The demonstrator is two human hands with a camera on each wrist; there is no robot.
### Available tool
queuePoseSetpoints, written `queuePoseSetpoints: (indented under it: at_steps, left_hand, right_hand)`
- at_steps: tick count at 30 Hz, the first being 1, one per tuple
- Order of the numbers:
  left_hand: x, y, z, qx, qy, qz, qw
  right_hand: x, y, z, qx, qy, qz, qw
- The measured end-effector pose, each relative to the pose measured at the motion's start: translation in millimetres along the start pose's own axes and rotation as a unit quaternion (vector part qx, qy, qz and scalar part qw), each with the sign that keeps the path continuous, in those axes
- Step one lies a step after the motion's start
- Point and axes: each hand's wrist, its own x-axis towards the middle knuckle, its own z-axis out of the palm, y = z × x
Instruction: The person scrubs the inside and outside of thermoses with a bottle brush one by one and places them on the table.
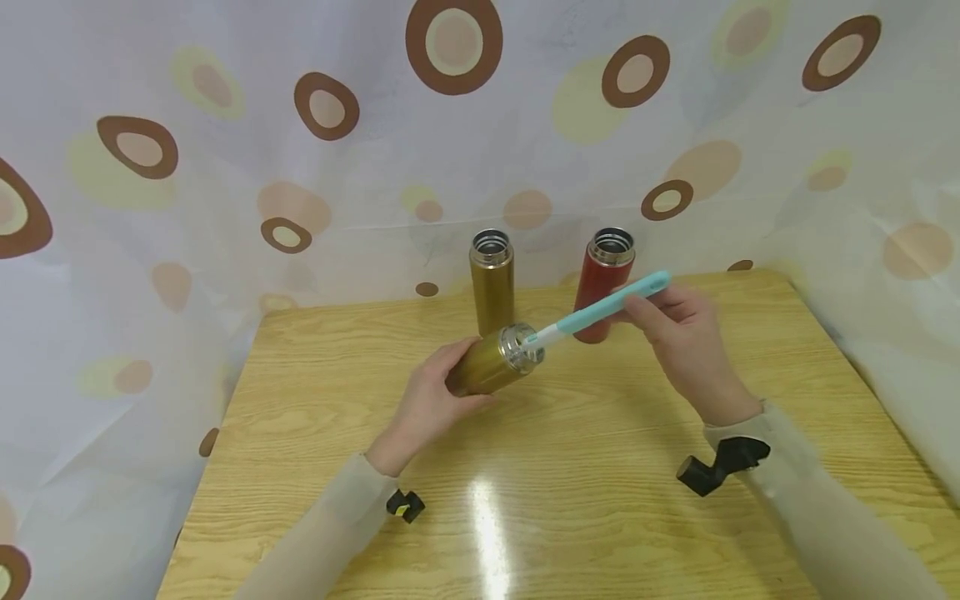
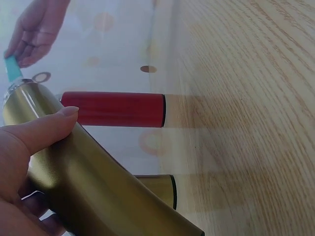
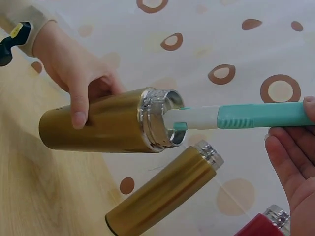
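My left hand [image 1: 423, 404] grips a lidless gold thermos bottle [image 1: 483, 368] by its body, tilted above the table with its steel mouth towards the right. Between the fingertips and thumb of my right hand [image 1: 688, 350] is the teal handle of a bottle brush [image 1: 603, 312]. In the right wrist view, the white shaft [image 3: 199, 118] enters the bottle's mouth; whatever lies at its far end is hidden inside. The left wrist view shows the left thumb [image 2: 54, 129] lying along the bottle's side.
A second gold thermos bottle [image 1: 493, 292] stands uncapped behind the held one. To its right is an uncapped red thermos bottle [image 1: 596, 287], partly behind the brush. The wooden table [image 1: 315, 433] meets a patterned curtain [image 1: 375, 158] at its back and sides.
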Motion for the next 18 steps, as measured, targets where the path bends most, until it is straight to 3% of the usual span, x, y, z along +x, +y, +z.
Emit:
queuePoseSetpoints:
  at_steps: [8,18]
  left_hand:
    - [-1.3,-3.0,1.8,0.013,-0.005,0.001,0.9999]
    - [-0.7,-0.4,2.8,0.014,-0.008,0.009,0.9998]
  right_hand:
    - [-5.0,12,7,-0.074,-0.015,0.026,0.9968]
    - [-9.0,22,17,-0.123,-0.017,0.043,0.9913]
